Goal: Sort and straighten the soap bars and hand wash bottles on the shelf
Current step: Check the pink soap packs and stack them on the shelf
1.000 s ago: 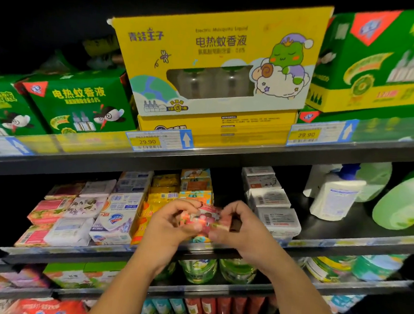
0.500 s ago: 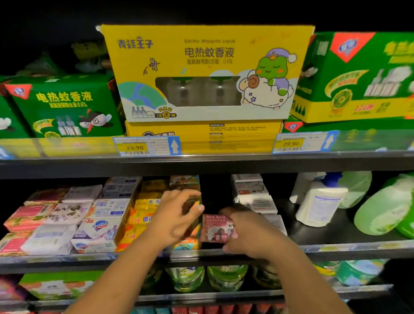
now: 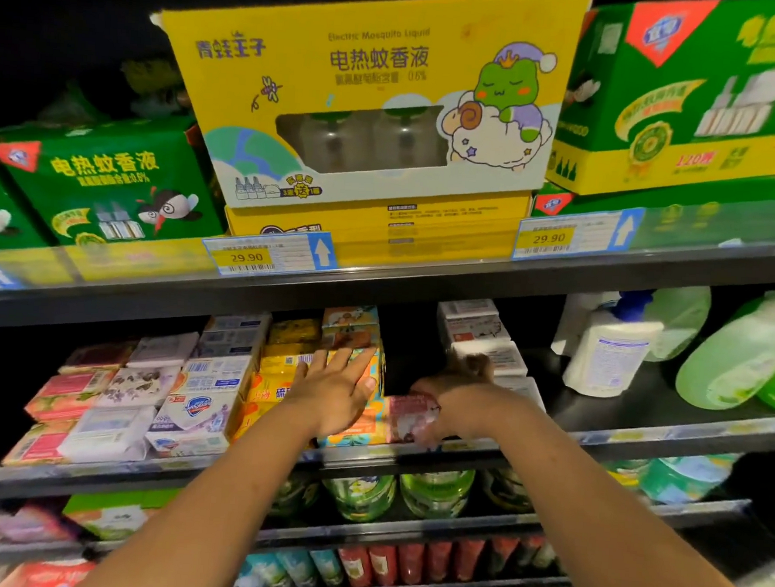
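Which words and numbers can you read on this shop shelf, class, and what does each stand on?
"Electric Mosquito Liquid": tall yellow cardboard box.
"青蛙王子": same box.
"电热蚊香液": same box, and the green cardboard box at upper left.
"29.90": left blue-and-yellow price tag and right blue-and-yellow price tag.
"上海": yellow soap pack.
Small print, barcodes and the pink soap pack that the right hand grips: too blurred.

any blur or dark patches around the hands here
Head view: right hand and the pink soap bar it grips are motion-smeared; left hand is sharper; top left corner is black; green bottles at right blur too.
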